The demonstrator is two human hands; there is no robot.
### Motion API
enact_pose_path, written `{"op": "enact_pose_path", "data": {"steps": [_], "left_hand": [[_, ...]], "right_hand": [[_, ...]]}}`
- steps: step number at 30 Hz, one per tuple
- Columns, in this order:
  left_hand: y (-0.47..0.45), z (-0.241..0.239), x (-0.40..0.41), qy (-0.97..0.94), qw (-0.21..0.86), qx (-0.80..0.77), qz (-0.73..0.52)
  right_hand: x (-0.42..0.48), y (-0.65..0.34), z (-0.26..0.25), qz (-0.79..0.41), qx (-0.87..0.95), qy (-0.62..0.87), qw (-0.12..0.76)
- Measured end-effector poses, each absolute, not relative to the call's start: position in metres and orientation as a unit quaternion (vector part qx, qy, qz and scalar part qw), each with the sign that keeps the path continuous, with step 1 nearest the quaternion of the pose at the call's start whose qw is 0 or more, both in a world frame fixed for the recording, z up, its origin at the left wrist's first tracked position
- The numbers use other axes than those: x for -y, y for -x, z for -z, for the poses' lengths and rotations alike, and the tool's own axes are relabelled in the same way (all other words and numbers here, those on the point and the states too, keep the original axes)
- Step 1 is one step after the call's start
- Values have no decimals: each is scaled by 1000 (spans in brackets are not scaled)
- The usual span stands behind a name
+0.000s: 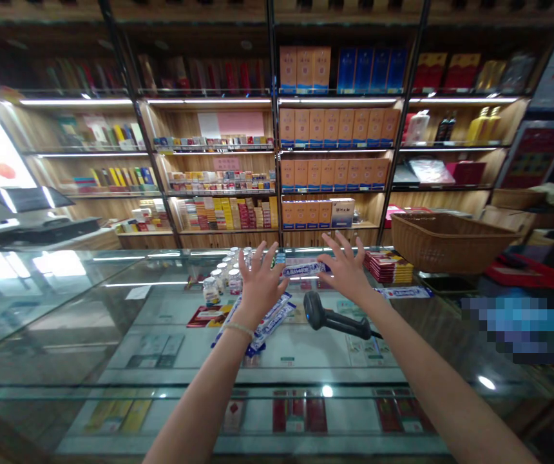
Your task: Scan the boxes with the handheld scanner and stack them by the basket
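Both my hands reach out over a glass counter (113,309). My left hand (259,278) has its fingers spread and raised, and my right hand (346,269) is spread too. Between them a long blue-and-white packet (305,269) is held at its two ends by the fingers. Below my left hand more blue-and-white packets (272,319) lie on the glass. A black barcode scanner (328,314) lies just beneath my right wrist. Several small white bottles (221,274) stand to the left of my left hand.
A woven basket (444,241) stands at the right on the counter, next to a stack of red packs (389,266). Another blue-and-white packet (405,292) lies right of my right arm. Shelves of boxed goods (335,125) fill the back wall. A till screen (30,200) stands at the left.
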State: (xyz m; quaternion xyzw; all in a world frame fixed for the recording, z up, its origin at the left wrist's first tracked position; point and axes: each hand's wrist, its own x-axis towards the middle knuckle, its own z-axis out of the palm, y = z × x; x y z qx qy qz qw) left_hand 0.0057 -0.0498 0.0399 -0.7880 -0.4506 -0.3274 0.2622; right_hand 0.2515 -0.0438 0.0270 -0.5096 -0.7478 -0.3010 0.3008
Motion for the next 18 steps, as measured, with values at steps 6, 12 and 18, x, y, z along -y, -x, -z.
{"op": "enact_pose_path", "data": {"steps": [6, 12, 18], "left_hand": [[-30, -39, 28, 792, 271, 433, 334], [-42, -29, 15, 794, 264, 435, 332], [-41, -20, 11, 796, 254, 435, 335]], "right_hand": [[34, -270, -16, 310, 708, 537, 339], [23, -281, -1, 321, 694, 531, 364], [21, -281, 13, 322, 686, 546, 357]]}}
